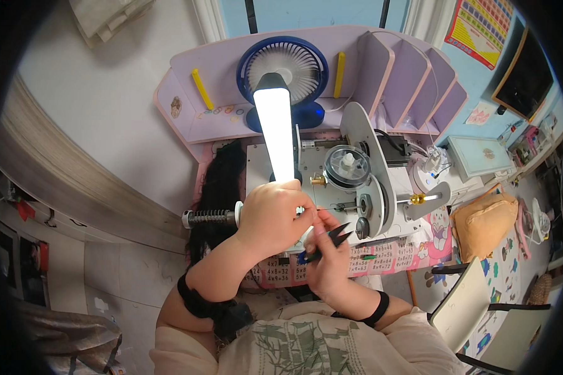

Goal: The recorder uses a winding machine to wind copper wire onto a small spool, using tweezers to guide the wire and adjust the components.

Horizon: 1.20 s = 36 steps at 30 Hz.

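Nearest the camera is the person's pale shirt [306, 347], along the lower edge, with both forearms extending forward over the table. Right hand [328, 265]: fingers closed around a black two-pointed tool [338, 235], its tips directed up and to the right, in front of the machine [263, 167]. Left hand [272, 215]: fingers bent, thumb and forefinger drawn narrow beside the right fingertips; whether they grip anything is too small to tell. Obstructions are as follows. Upright lamp [274, 125], lit, stands beyond the left hand and covers part of the blue fan [297, 59] and of the machine; the left hand hides a further portion of the base. Left of the machine lies a black hair-like bundle [222, 181], crossed by a spring-fitted rod [209, 217]. On the machine, right of the lamp, sits a clear-topped reel [347, 167] — just beside an upright grey plate [364, 134]. Behind the assembly stands a lilac shelf unit [213, 59] with dividers at its right. Pink printed covering [388, 251] shows under the machine's near edge. At right, well apart from the hands — an orange cushion [485, 225] and a pale chair [466, 300].
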Tool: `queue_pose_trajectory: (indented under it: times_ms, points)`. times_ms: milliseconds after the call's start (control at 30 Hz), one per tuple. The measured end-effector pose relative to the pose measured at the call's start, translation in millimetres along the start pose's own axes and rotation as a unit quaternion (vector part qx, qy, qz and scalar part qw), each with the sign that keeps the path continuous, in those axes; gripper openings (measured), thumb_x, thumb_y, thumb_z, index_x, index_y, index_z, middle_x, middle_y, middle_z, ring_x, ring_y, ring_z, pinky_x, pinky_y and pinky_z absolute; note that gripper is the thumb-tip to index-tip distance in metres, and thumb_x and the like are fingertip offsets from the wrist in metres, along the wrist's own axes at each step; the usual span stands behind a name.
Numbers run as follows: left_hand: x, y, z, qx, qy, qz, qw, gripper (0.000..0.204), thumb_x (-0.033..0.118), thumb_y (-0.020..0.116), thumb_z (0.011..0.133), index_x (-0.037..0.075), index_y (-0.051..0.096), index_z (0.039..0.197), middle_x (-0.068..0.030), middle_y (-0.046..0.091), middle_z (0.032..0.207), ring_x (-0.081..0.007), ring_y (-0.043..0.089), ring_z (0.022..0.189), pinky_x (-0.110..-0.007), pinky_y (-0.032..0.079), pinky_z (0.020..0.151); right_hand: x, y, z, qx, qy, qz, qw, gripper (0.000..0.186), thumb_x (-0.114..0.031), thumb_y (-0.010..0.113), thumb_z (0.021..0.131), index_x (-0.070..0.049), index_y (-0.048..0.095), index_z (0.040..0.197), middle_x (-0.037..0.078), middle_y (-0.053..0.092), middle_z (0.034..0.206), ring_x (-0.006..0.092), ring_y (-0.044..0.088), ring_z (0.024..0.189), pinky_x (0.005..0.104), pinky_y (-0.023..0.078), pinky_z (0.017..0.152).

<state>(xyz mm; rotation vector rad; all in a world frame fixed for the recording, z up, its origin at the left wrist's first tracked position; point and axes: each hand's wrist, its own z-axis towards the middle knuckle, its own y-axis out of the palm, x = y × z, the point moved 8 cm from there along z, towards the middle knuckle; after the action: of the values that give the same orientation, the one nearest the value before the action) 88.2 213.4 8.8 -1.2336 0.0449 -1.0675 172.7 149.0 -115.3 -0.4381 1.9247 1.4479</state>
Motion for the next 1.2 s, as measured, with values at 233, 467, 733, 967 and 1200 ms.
queue_pose_trajectory:
  times_ms: [233,467,733,967,1200]
  points:
    - [-7.0,5.4,0.3,-0.031,-0.037,-0.029,0.998,0.011,0.018,0.066,0.073,0.008,0.069,0.071,-0.0088,0.056,0.066,-0.0274,0.058,0.065,-0.036,0.043,0.058,42.1,30.9,-24.8,-0.191,0.154,-0.146,0.959,0.041,-0.018,0.057,0.093,0.000,0.046,0.128,0.001,0.057,0.099,0.0056,0.051,0.078,0.0209,0.041,0.065]
    - [-6.7,7.0,0.2,-0.038,-0.050,-0.024,0.998,0.011,0.019,0.065,0.072,0.010,0.069,0.070,-0.0076,0.058,0.069,-0.0273,0.059,0.067,-0.038,0.045,0.059,61.3,30.5,-32.1,-0.202,0.198,-0.180,0.942,0.041,-0.026,0.060,0.092,-0.013,0.049,0.129,-0.001,0.053,0.070,0.0037,0.042,0.049,0.0195,0.030,0.043]
    - [-4.2,5.9,-0.6,-0.039,-0.045,0.005,0.998,0.011,0.020,0.065,0.071,0.011,0.070,0.069,-0.0065,0.059,0.072,-0.0289,0.060,0.070,-0.040,0.046,0.063,52.0,41.5,-43.9,-0.225,0.204,-0.198,0.932,0.048,-0.024,0.060,0.092,-0.010,0.043,0.135,-0.001,0.054,0.079,0.0041,0.045,0.059,0.0199,0.036,0.049]
    - [-2.9,3.7,-2.0,-0.031,-0.045,-0.010,0.998,0.008,0.018,0.065,0.070,0.011,0.068,0.067,-0.0063,0.059,0.071,-0.0285,0.060,0.069,-0.040,0.046,0.062,47.2,52.1,-50.7,-0.248,0.204,-0.173,0.931,0.046,-0.020,0.059,0.093,-0.006,0.043,0.134,-0.001,0.056,0.096,0.0053,0.049,0.074,0.0211,0.042,0.065]
    - [-1.1,2.5,-2.8,-0.023,-0.040,-0.008,0.999,0.008,0.018,0.066,0.071,0.011,0.068,0.067,-0.0062,0.059,0.071,-0.0282,0.060,0.069,-0.040,0.046,0.062,53.8,48.9,-51.6,-0.259,0.224,-0.177,0.922,0.042,-0.020,0.059,0.093,-0.006,0.046,0.130,-0.001,0.056,0.099,0.0053,0.048,0.075,0.0211,0.042,0.068]
